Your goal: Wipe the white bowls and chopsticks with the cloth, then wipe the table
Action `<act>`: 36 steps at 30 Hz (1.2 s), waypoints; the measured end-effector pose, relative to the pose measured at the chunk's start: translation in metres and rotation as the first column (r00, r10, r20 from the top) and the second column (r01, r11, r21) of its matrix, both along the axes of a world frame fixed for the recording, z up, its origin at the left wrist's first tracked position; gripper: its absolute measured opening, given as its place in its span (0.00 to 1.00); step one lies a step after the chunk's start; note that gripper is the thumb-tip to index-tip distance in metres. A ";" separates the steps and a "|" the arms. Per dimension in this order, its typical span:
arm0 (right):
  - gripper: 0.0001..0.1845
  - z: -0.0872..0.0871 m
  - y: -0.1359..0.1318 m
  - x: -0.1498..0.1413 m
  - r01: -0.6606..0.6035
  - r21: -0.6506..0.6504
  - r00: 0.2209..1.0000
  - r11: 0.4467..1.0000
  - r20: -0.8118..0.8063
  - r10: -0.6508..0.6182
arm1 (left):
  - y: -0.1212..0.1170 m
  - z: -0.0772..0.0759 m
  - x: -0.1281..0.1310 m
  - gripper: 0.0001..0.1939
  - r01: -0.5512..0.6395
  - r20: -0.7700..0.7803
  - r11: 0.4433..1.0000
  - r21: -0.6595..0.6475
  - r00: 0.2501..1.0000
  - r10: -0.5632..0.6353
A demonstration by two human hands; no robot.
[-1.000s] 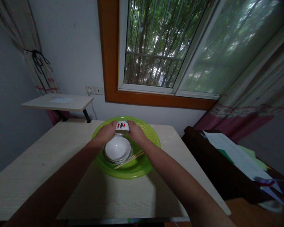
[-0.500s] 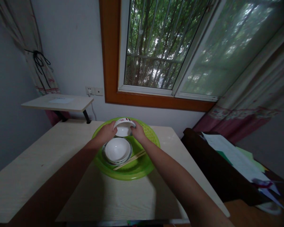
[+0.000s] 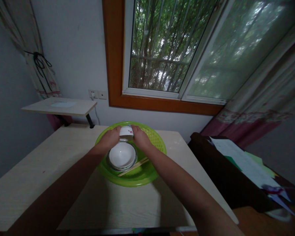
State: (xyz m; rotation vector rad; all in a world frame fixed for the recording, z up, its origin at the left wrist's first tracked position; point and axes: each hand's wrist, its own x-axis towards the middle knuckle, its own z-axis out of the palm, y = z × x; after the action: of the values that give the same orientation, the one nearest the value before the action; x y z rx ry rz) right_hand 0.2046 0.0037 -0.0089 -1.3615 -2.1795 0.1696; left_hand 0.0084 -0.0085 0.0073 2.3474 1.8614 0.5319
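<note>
Between my left hand (image 3: pixel 112 136) and my right hand (image 3: pixel 141 137) is a white bowl (image 3: pixel 126 131) with a small red pattern on its outside. It is tipped over at the far side of a round green plastic basket (image 3: pixel 147 179), and both hands are closed on its sides. Just under it shows some white dishware that I cannot make out fully. Nearer to me, a white bowl (image 3: pixel 122 155) sits upright on other stacked dishes inside the basket. Light wooden chopsticks (image 3: pixel 133 167) lie slantwise to the right of that stack.
The basket stands on a pale wooden table (image 3: pixel 132 206). At the back left is a small raised shelf (image 3: pixel 59 106) with a paper on it. A wall socket (image 3: pixel 93 94) and a window (image 3: pixel 172 49) are behind. Papers (image 3: pixel 241 160) lie on a dark surface at right.
The held bowl has tipped further over, so its inside no longer faces me and its outer wall shows. My right hand has moved slightly left, closer to my left hand.
</note>
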 end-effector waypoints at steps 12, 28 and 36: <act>0.24 -0.010 0.021 0.003 0.123 -0.171 0.907 0.978 -0.381 -0.181 | 0.008 -0.004 -0.004 0.25 0.027 0.112 0.998 0.063 0.993 -0.034; 0.25 -0.010 0.016 0.008 0.001 -0.007 0.989 1.000 -0.149 -0.002 | 0.006 -0.004 -0.003 0.21 0.053 -0.001 0.998 0.023 0.999 -0.053; 0.34 -0.005 0.006 0.001 0.034 0.008 0.995 0.999 -0.095 -0.034 | 0.001 -0.002 0.001 0.22 0.053 -0.152 0.997 0.061 0.987 -0.043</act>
State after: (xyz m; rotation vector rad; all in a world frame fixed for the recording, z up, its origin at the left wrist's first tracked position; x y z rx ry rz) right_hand 0.2059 0.0099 -0.0136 -1.3568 -2.0752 0.2070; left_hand 0.0092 -0.0073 0.0050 2.5327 1.8689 0.4271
